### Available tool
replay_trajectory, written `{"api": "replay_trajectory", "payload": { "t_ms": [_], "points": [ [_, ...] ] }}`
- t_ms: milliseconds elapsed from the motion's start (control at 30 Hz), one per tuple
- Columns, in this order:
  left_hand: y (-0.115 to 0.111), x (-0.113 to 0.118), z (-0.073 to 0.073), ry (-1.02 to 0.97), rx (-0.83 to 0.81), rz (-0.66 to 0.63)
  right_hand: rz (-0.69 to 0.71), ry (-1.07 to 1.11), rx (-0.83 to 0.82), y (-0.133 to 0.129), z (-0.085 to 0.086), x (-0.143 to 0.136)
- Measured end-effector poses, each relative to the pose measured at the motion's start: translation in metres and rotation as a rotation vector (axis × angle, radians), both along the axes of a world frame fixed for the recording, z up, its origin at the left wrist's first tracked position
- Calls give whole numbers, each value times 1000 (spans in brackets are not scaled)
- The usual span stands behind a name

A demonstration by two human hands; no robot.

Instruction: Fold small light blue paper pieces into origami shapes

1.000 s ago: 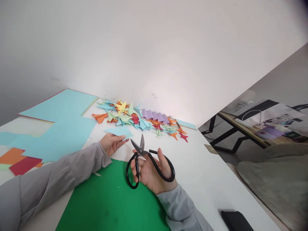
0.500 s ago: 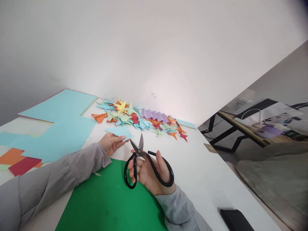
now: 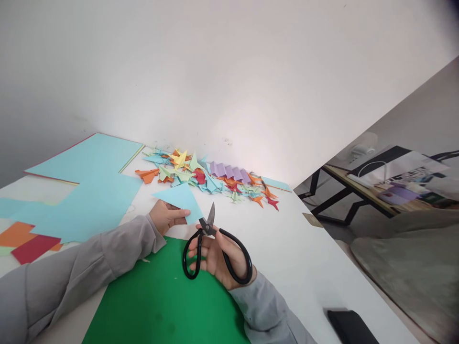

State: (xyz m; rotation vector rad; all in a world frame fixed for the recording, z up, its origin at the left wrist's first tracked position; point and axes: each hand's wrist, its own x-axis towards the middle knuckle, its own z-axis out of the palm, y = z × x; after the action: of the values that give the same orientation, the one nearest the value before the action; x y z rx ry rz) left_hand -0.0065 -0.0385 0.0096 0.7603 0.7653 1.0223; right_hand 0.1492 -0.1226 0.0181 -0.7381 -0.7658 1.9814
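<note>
My left hand (image 3: pixel 168 216) pinches a light blue piece of paper (image 3: pixel 182 198) by its near side, thumb on top. In my right hand (image 3: pixel 224 258) is a pair of scissors (image 3: pixel 208 227) with black looped handles and parted blades. One blade shows above the paper's right corner; the other is hidden behind that corner. Fingers and thumb of the right hand pass through the handle loops. Beneath both hands, a green sheet (image 3: pixel 161 291) lies on the white table (image 3: pixel 297 267).
Folded paper pieces in several colours (image 3: pixel 193 174) are heaped along the wall. Large light blue sheets (image 3: pixel 96 205) lie on the left, near orange paper (image 3: pixel 17 234) and red paper (image 3: pixel 36 248). A black flat object (image 3: pixel 351 327) rests at the front right. Beyond stands another table (image 3: pixel 344 177).
The light blue paper has tilted to face me more and now meets the scissors, its right corner between the blades. My right hand has shifted slightly left.
</note>
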Motion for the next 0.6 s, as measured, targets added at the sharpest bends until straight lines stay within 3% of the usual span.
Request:
{"api": "replay_trajectory", "payload": {
  "t_ms": [333, 500, 600],
  "points": [
    [-7, 4, 4, -126, -84, -181, 4, -5, 18, 1, 1, -7],
    [-11, 8, 3, -82, -93, -142, 32, 13, 46, 1, -2, -8],
    [-9, 6, -1, -41, -66, -203, 30, 10, 69, 1, -3, -6]
  ]
}}
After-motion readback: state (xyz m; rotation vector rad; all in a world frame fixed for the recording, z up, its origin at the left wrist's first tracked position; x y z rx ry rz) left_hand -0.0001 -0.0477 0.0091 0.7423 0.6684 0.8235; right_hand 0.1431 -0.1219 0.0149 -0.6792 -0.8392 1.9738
